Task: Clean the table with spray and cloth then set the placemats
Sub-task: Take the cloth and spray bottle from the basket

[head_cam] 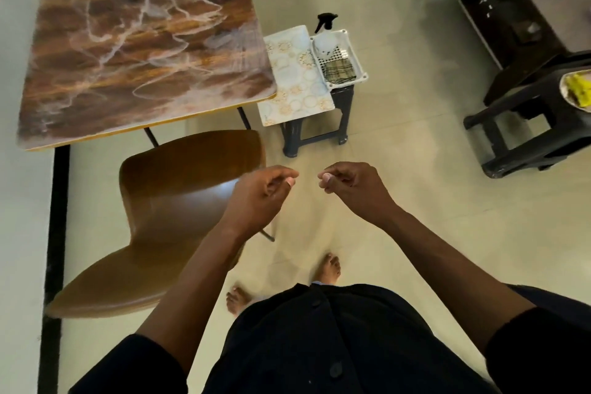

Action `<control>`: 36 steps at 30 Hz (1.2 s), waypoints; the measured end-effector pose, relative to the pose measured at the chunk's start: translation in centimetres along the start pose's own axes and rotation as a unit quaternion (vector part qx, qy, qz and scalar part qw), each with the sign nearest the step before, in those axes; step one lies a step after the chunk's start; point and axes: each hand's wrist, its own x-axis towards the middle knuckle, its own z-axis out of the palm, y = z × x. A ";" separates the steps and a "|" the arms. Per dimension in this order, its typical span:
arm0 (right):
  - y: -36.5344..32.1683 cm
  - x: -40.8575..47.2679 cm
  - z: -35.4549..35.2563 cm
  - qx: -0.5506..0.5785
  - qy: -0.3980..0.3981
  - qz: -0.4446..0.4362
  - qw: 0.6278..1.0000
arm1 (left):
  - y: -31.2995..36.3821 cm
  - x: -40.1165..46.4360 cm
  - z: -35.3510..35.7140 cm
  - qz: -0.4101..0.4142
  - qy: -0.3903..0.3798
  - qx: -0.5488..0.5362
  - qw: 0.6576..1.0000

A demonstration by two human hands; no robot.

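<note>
The table [140,41] is running off the top edge, and its far end is blurring so the marbled pattern is smearing there. The chair [179,201] is hiding part of the table's legs, and the left hand [262,192] is covering part of the chair's seat. The bottle [324,37] is sitting in the basket [359,56], its clear body too washed out to read. The placemats [292,77] are hiding most of the stool [319,128] top. A second stool [527,125] is being cut by the right edge, with something yellow [579,89] on it too cropped to identify.
</note>
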 end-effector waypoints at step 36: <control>10.9 35.2 -38.8 0.128 0.172 0.095 0.972 | 22.4 55.0 14.8 0.022 -0.124 -0.103 0.987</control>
